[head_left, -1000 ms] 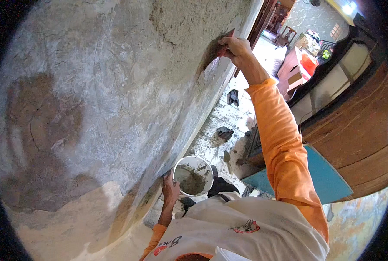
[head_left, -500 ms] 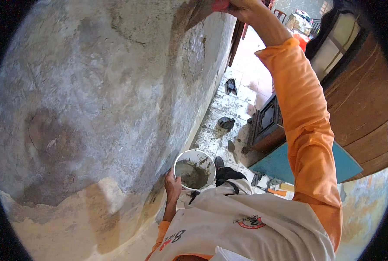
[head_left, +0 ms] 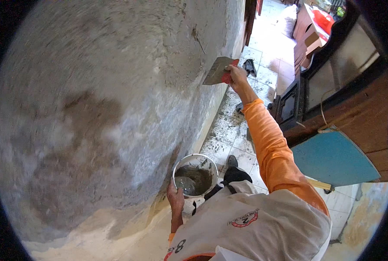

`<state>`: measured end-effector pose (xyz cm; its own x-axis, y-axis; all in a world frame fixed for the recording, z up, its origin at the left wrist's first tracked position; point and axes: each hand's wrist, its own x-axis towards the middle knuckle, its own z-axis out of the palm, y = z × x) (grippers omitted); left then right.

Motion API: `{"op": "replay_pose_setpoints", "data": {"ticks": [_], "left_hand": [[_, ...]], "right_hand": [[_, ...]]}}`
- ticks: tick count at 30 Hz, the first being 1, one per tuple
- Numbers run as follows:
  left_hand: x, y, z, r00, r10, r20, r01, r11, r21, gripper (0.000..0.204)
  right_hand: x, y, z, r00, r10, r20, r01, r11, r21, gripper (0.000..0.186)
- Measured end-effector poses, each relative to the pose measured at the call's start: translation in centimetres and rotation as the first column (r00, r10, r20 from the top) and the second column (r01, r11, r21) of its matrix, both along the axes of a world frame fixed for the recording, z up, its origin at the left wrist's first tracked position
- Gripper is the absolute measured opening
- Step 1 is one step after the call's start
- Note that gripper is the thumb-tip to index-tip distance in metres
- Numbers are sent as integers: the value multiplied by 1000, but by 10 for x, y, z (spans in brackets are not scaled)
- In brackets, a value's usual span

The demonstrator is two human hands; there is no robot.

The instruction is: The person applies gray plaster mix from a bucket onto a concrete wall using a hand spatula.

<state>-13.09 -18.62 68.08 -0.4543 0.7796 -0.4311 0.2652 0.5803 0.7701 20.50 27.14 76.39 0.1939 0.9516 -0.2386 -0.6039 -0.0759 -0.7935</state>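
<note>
My right hand (head_left: 238, 79) is closed on a plastering trowel (head_left: 215, 71) with a wide grey blade and a red grip. The blade's edge is close to or touching the rough grey wall (head_left: 129, 87); which of the two I cannot tell. Low by the wall, my left hand (head_left: 175, 196) grips the side of a white bucket (head_left: 215, 185). Wet grey mortar (head_left: 196, 179) lies inside it, smeared up the inner wall. Dark damp patches show on the wall, and its lower part is pale.
Tiled floor (head_left: 220, 148) spattered with mortar runs beside the wall. To the right stands a dark wooden cabinet (head_left: 368, 117) with a blue panel (head_left: 333, 156) near it. A dark crumpled thing (head_left: 249, 68) lies on the floor. My shoe (head_left: 232, 161) is beside the bucket.
My right hand has come down from the top of the wall with the trowel, its arm now lower and more bent. The view has shifted. My left hand still holds the bucket.
</note>
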Motion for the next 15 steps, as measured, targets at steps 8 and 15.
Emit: {"op": "replay_pose_setpoints", "data": {"ticks": [8, 15], "left_hand": [[-1, -9, -22, 972, -62, -225, 69, 997, 25, 62], [-7, 8, -16, 978, -8, 206, -11, 996, 88, 63]], "right_hand": [[-43, 7, 56, 994, 42, 99, -46, 998, 41, 10], [-41, 3, 150, 966, 38, 255, -91, 976, 198, 14]]}}
